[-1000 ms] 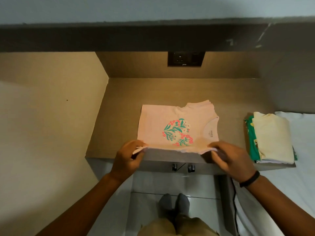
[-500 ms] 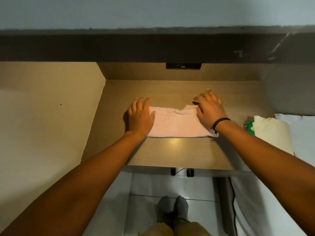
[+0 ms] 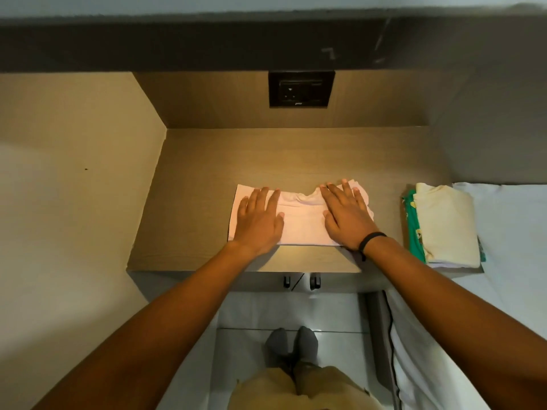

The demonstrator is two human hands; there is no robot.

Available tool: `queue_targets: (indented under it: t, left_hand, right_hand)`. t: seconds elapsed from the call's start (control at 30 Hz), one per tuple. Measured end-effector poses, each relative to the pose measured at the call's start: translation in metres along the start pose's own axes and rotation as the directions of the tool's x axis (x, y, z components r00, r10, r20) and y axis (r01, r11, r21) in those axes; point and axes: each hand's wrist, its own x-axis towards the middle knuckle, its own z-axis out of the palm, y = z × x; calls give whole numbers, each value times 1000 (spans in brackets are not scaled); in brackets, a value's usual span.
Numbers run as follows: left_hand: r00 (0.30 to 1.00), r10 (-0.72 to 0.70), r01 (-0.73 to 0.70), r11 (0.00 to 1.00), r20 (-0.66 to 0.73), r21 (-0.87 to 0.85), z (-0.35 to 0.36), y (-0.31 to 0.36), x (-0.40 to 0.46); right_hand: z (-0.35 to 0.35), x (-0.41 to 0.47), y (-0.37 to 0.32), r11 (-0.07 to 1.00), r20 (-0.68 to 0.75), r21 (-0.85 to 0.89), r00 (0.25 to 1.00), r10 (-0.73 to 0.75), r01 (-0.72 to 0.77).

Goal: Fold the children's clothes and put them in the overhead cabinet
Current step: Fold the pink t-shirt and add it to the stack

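While both palms are pressing flat on it, the pink shirt [image 3: 299, 220] is lying folded into a low strip at the middle of the table [image 3: 296, 155], its neckline bump pointing to the far side. In the head view, the only view there is, the left hand [image 3: 260, 220] is lying spread over the strip's left part and the right hand [image 3: 347, 216] is lying spread over its right part, fingers flat and gripping nothing; a dark band is sitting on the right wrist. The cloth is looking thin, light and soft, so it is likely sagging and losing its fold if lifted by one corner; taking it with fingers slid under the near folded edge at both ends, thumbs on top, is looking like the safest hold. The tabletop appears smooth, so the bundle may slide when pushed. To the right, well apart, a stack of folded clothes [image 3: 444, 226] is waiting at the table's right end beside the white bed [image 3: 509, 232], cream piece on top, green beneath. A dark socket plate [image 3: 301, 89] is sitting on the far wall.
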Motion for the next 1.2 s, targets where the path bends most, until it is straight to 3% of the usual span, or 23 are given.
queue_targets:
  t: [0.07, 0.17, 0.3, 0.37, 0.47, 0.57, 0.7, 0.83, 0.9, 0.97, 1.07, 1.13, 1.2]
  left_hand:
    - [996, 79, -81, 995, 48, 53, -22, -17, 14]
    - [961, 138, -185, 964, 240, 189, -58, -35, 41]
    - [836, 60, -165, 976, 545, 146, -81, -29, 65]
    - [792, 74, -183, 976, 606, 119, -86, -25, 70]
    - [831, 152, -229, 970, 535, 81, -89, -23, 62]
    - [925, 237, -269, 961, 296, 71, -81, -31, 37]
    - [947, 291, -303, 949, 133, 83, -60, -50, -4]
    - [984, 160, -159, 987, -81, 17, -35, -39, -45]
    - [1000, 15, -15, 1000, 12, -17, -15, -16, -63]
    - [992, -75, 78, 997, 101, -23, 4, -1, -69]
    - [995, -21, 19, 999, 99, 27, 9, -8, -47]
    - [990, 77, -87, 993, 117, 78, -1, -20, -20]
    - [989, 116, -130, 979, 94, 156, -11, -23, -2]
  right_hand:
    - [-17, 8, 8, 993, 13, -113, 999, -44, 45]
    - [-42, 25, 17, 960, 181, -245, 979, -90, 134]
    - [-63, 49, 9, 950, 364, -264, 929, -62, 167]
    - [-73, 54, 5, 964, 412, -214, 909, -59, 159]
    - [-81, 43, 6, 960, 332, -210, 937, -110, 187]
    - [-72, 13, 11, 939, 194, -220, 956, -222, 262]
    - [-55, -19, 20, 910, 196, -185, 921, -336, 372]
    - [-52, -12, 14, 916, 43, -141, 927, -373, 375]
    - [-46, -2, 6, 911, 61, -96, 916, -396, 400]
    - [-35, 2, 4, 886, 176, -114, 886, -428, 450]
    - [-16, -15, 7, 924, 209, -146, 924, -320, 353]
    - [-6, -31, -4, 981, 132, -115, 981, -143, 158]
    - [3, -42, -26, 998, 129, -63, 991, 21, -13]
